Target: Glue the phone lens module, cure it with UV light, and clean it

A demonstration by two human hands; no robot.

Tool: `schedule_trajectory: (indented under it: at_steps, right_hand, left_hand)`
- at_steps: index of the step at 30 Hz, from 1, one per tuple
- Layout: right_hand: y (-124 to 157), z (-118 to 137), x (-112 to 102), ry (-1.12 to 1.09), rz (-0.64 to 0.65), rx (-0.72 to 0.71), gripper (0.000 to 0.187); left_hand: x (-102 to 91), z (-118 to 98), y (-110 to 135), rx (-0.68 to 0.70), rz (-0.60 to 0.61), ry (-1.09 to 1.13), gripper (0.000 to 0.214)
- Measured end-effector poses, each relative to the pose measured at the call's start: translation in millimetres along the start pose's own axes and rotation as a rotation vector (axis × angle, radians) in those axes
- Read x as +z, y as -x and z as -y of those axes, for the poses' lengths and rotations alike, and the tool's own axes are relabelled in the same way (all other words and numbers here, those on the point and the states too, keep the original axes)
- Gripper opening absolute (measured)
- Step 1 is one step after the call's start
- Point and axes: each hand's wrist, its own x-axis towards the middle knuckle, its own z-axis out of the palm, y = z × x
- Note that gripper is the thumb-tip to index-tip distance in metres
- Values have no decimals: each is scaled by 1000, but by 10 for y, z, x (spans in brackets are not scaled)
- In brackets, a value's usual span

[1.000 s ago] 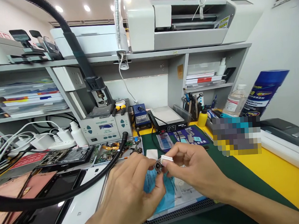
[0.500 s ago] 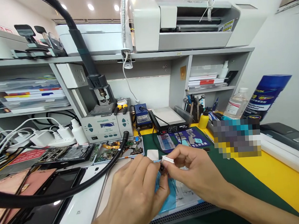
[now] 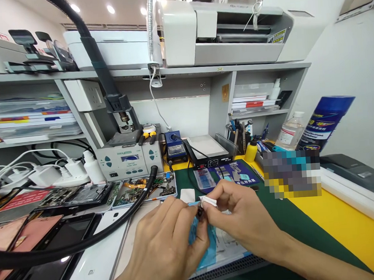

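Observation:
My left hand (image 3: 173,233) pinches a small dark part (image 3: 200,212), mostly hidden behind its fingers, so its kind does not show. In my right hand (image 3: 239,219), a folded white wipe (image 3: 209,201) is held between thumb and forefinger, pressed against that dark part. Both hands meet above a blue and white sheet (image 3: 209,250) that lies on the green mat. Just behind the fingertips a white square pad (image 3: 187,195) rests on the mat.
A black hose (image 3: 116,229) arcs in front of the rework station (image 3: 129,160), over phones (image 3: 87,264) at left. Behind my hands lie a tray of circuit boards (image 3: 145,189) and a hot plate (image 3: 206,149). A blue spray can (image 3: 325,123) stands at right.
The view has shifted slightly, so the whole bench sits a little further left. Both hands keep their hold, with the wipe still against the dark part.

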Motion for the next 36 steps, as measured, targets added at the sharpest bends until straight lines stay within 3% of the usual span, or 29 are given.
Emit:
schedule_trajectory:
  at_steps: [5,13,36]
  right_hand:
    - [-40,133,-90,-304,124,151,21]
    - [-52,168,-133,-424,166,187,23]
    - [-10,240,-141,-374,119,119,14]
  left_hand:
    - [3,14,23,-65,-44,127,23]
    - [6,35,25,-107,-83,238,26]
    - [-10,41,78,-170,-29,302,28]
